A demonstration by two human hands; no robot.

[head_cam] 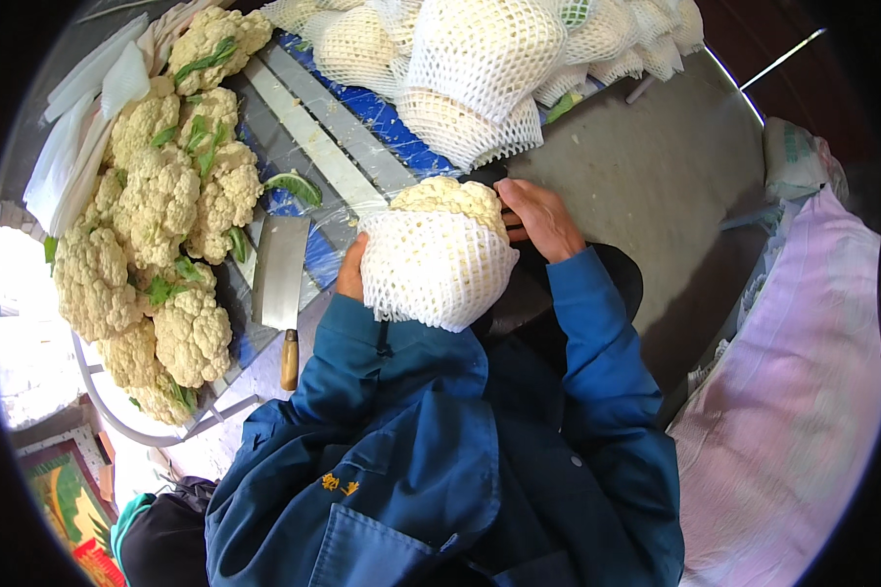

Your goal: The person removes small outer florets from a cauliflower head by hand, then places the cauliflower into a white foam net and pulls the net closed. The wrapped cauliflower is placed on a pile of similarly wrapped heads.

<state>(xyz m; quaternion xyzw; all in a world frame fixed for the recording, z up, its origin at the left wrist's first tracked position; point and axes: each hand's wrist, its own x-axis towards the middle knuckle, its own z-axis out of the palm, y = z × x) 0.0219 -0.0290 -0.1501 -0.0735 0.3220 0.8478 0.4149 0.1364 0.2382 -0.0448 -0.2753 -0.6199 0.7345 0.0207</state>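
In front of my chest a cauliflower head [448, 197] sits partly inside a white foam net sleeve [437, 268], its top curds bare. My left hand [351, 268] grips the sleeve from the left side. At the upper right edge of the cauliflower, my right hand [542, 219] is bent against it, the fingertips partly hidden behind the head. A cleaver [281, 271] with a wooden handle lies to the left of my left hand, its handle jutting past the table edge. Near the blade is a loose green leaf [295, 188].
Several bare cauliflowers [158, 205] are heaped on the table's left, with empty foam sleeves [81, 147] behind them. Netted cauliflowers [477, 66] are piled at the far side. A large pale woven sack [793, 411] stands at right, beyond the concrete floor [653, 169].
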